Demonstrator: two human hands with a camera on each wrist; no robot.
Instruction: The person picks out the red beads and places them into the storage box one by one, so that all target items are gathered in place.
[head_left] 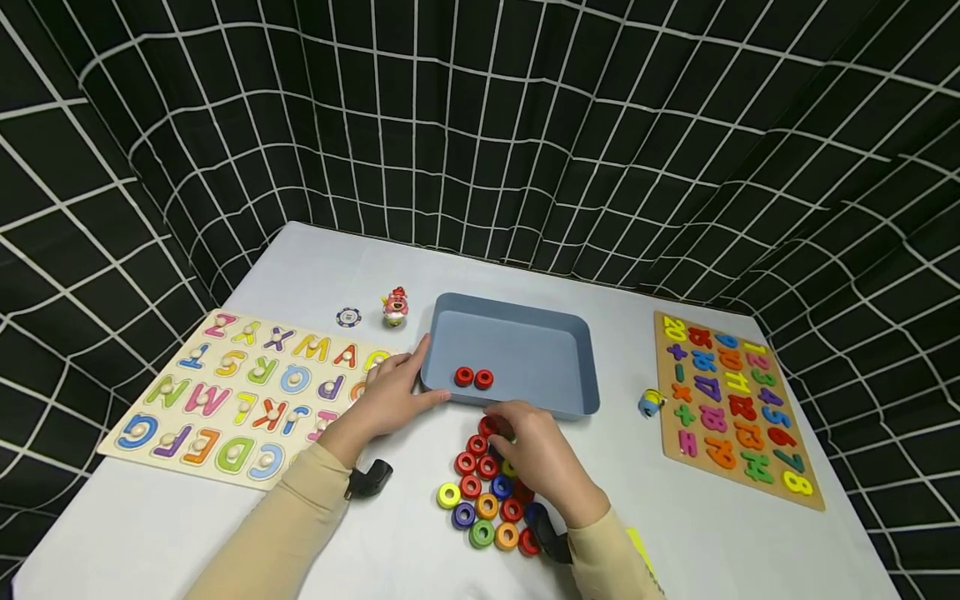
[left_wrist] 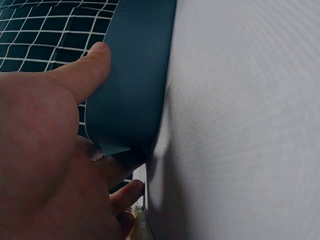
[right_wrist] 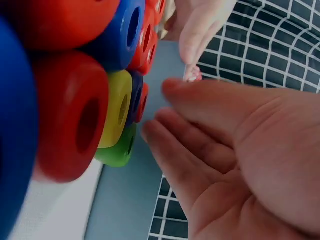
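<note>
Nearest, at the lower edge of the head view: left sleeve (head_left: 262, 533) and right sleeve (head_left: 618, 554), each forearm extended forward and inward over the white table (head_left: 405, 550).

Loose rings (head_left: 482, 544) in red, orange, yellow, green, blue and purple lie in a close cluster between the forearms, on the near side of the tray (head_left: 551, 410). The right hand (head_left: 536, 450) reaches over the cluster's far right side, fingers pointing toward the tray. In the right wrist view its thumb and fingers are nearly straight, separated by a narrow gap, with nothing visible between them. In the head view the fingertips are beside a red ring (head_left: 487, 427); contact cannot be determined.

The left hand (head_left: 393, 396) is positioned at the tray's near left corner. Thumb and index finger are spread wide: the thumb lies along the near wall, the index finger along the left wall.

The tray is blue-grey, rectangular and shallow. It contains two red rings (head_left: 464, 377) side by side near its near wall, left of centre.

Outboard: letter board (head_left: 247, 392) at left, number board (head_left: 738, 408) at right. Beyond the left hand stands a pink figurine (head_left: 395, 308); furthest is the black gridded curtain (head_left: 480, 125).
</note>
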